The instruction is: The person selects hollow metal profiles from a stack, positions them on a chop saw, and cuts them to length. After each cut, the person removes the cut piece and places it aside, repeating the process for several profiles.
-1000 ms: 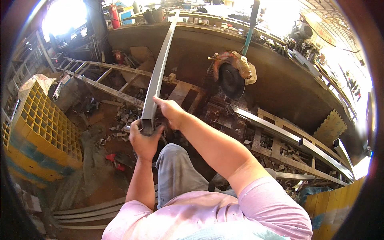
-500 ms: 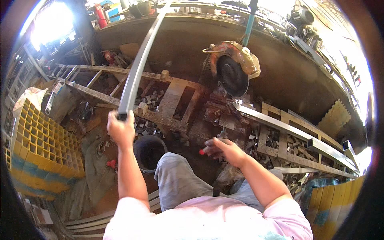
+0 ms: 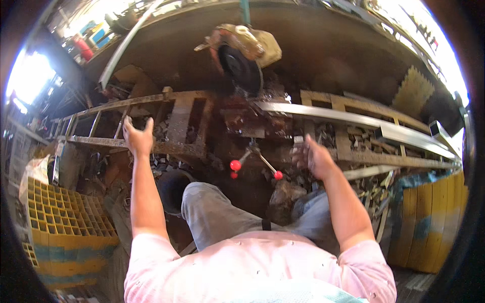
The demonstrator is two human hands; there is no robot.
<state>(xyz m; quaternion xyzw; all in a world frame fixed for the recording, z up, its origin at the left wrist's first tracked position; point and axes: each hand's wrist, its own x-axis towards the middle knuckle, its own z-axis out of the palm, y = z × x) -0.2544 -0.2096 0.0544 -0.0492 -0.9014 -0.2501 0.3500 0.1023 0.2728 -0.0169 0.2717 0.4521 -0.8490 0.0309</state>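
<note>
Bucket (image 3: 170, 193): contents too dark to tell | left hand (image 3: 139, 137): spread, empty | right hand (image 3: 314, 157): unclenched, near red knob (image 3: 278, 175)

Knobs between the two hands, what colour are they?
The knobs are bright red; the head view shows them best.

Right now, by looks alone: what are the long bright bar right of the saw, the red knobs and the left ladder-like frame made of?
Bright bar: metal, steel or aluminium; smooth, silvery sheen.
Red knobs: probably glossy plastic; round, evenly red.
Ladder-like frame: perhaps rusty steel; dull, blotchy brown, so unsure.
</note>
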